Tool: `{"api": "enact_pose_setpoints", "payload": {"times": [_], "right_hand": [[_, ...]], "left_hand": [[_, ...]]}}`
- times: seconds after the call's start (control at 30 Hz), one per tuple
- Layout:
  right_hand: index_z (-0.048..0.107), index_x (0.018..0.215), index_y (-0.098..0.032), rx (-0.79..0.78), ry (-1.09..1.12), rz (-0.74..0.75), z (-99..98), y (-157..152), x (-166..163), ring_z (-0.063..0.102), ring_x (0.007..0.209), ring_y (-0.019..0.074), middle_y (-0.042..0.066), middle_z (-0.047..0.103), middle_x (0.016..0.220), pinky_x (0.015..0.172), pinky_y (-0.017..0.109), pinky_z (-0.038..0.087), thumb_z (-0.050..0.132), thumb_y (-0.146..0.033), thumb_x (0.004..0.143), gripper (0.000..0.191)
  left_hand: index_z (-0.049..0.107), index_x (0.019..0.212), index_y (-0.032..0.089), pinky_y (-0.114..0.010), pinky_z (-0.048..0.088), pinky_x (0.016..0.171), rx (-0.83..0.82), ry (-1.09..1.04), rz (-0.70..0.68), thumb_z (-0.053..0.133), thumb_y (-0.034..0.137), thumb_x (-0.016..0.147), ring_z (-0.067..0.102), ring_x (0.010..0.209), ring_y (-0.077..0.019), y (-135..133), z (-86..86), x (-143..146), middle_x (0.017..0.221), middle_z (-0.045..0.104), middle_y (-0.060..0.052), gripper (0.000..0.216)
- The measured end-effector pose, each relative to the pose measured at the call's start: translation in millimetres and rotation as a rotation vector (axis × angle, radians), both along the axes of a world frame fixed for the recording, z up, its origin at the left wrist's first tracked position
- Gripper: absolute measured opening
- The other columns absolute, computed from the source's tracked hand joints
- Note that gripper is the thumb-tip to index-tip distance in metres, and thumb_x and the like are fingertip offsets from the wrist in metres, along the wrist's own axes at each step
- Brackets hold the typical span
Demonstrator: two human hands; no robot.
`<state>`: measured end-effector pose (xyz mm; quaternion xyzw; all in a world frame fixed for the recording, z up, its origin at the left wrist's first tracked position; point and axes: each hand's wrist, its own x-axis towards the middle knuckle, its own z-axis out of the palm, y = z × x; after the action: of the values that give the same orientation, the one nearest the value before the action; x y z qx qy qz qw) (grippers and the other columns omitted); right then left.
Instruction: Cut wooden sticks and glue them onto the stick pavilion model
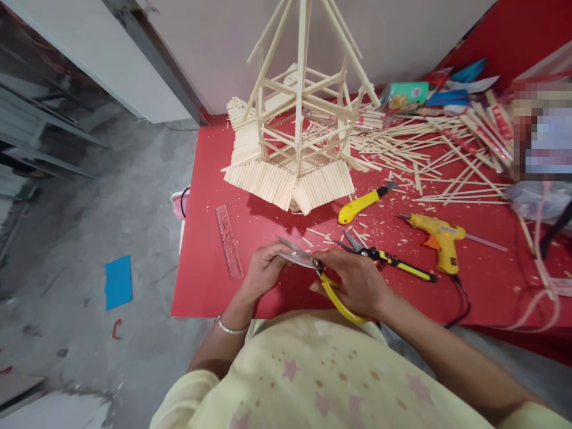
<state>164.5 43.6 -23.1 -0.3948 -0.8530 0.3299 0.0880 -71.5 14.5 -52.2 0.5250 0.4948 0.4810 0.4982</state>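
My right hand is closed on a pair of yellow-handled scissors, whose metal blades point left and stand slightly apart. At the blade tips, my left hand has its fingers pinched together; whatever they hold is too small or hidden to make out. Beyond both hands stands a pagoda-like frame of thin wooden sticks, with slatted stick roof panels around its lower part. Just right of the scissors lie black-and-yellow pruning shears, their blades apart.
On the red table lie a clear ruler, a yellow utility knife and a yellow glue gun with its cord. Loose wooden sticks and a green-labelled package crowd the back right. Stick offcuts litter the middle.
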Motion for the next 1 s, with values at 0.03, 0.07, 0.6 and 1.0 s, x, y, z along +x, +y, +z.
{"api": "enact_pose_setpoints", "payload": {"times": [0.03,0.07,0.6,1.0], "right_hand": [[0.058,0.129,-0.025,-0.014,0.006,0.005,0.5,0.0,0.1,0.069,0.095,0.0239,0.007,0.071,0.109,0.078,0.033,0.048,0.060,-0.058,0.091,0.050],[0.058,0.129,-0.025,-0.025,0.014,0.009,1.1,0.1,0.0,0.069,0.096,0.0239,0.007,0.071,0.109,0.079,0.033,0.048,0.059,-0.058,0.091,0.051],[0.061,0.120,-0.026,0.060,-0.093,-0.006,-0.3,3.0,-3.9,0.066,0.087,0.0226,0.007,0.070,0.102,0.067,0.029,0.040,0.061,-0.059,0.089,0.045],[0.058,0.126,-0.026,-0.010,0.001,0.004,2.6,2.2,-4.8,0.067,0.097,0.0242,0.008,0.070,0.108,0.081,0.033,0.047,0.060,-0.054,0.092,0.044]], "left_hand": [[0.069,0.075,0.016,-0.023,0.043,0.056,-0.008,-0.005,-0.006,0.061,0.038,0.095,0.055,0.056,-0.0113,-0.1,-0.8,-0.5,0.061,0.061,-0.001,0.031],[0.070,0.077,0.016,-0.023,0.043,0.056,-0.015,-0.013,-0.013,0.061,0.039,0.095,0.055,0.056,-0.0113,-0.2,-1.3,-1.0,0.062,0.062,-0.001,0.031],[0.073,0.075,0.016,-0.022,0.044,0.055,-0.064,-0.095,0.070,0.071,0.036,0.088,0.055,0.055,-0.0107,-1.2,-5.5,-0.4,0.062,0.064,-0.001,0.024],[0.074,0.078,0.017,-0.022,0.048,0.051,-0.067,-0.145,0.139,0.076,0.039,0.084,0.061,0.056,-0.0120,0.3,-4.4,5.4,0.069,0.069,-0.004,0.023]]}}
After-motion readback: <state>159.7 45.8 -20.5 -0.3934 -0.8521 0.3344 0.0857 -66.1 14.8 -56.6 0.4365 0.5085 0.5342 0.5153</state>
